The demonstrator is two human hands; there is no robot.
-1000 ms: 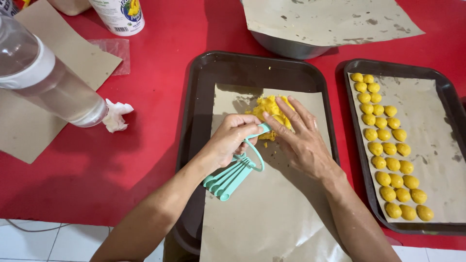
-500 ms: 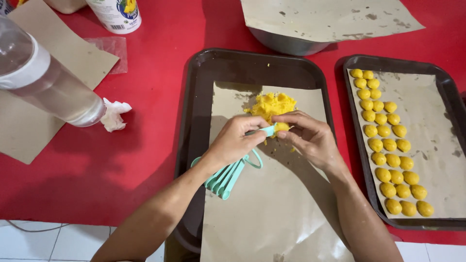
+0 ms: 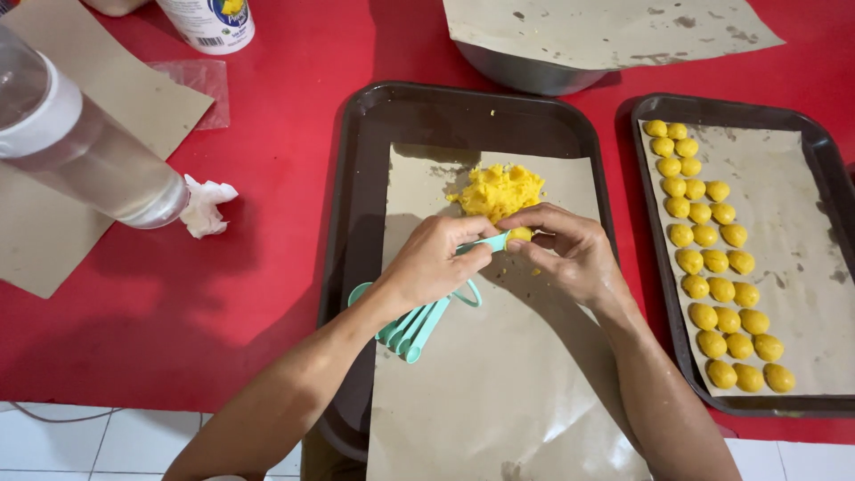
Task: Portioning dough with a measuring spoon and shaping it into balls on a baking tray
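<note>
A set of teal measuring spoons [image 3: 427, 307] is held in the left hand [image 3: 432, 263], fingers closed round the handle of the one in use; its bowl is filled with a small portion of yellow dough [image 3: 519, 235]. The right hand [image 3: 570, 254] is curled over that bowl, fingertips pinching at the portion. The remaining dough mound [image 3: 499, 190] lies just beyond, on brown paper in the middle tray [image 3: 356, 178] — modest in size. On the right tray [image 3: 824, 147], shaped yellow balls [image 3: 712, 276] are set in rows along the paper's left part; most of that paper is bare. Judged: well underway, mound not yet used up.
</note>
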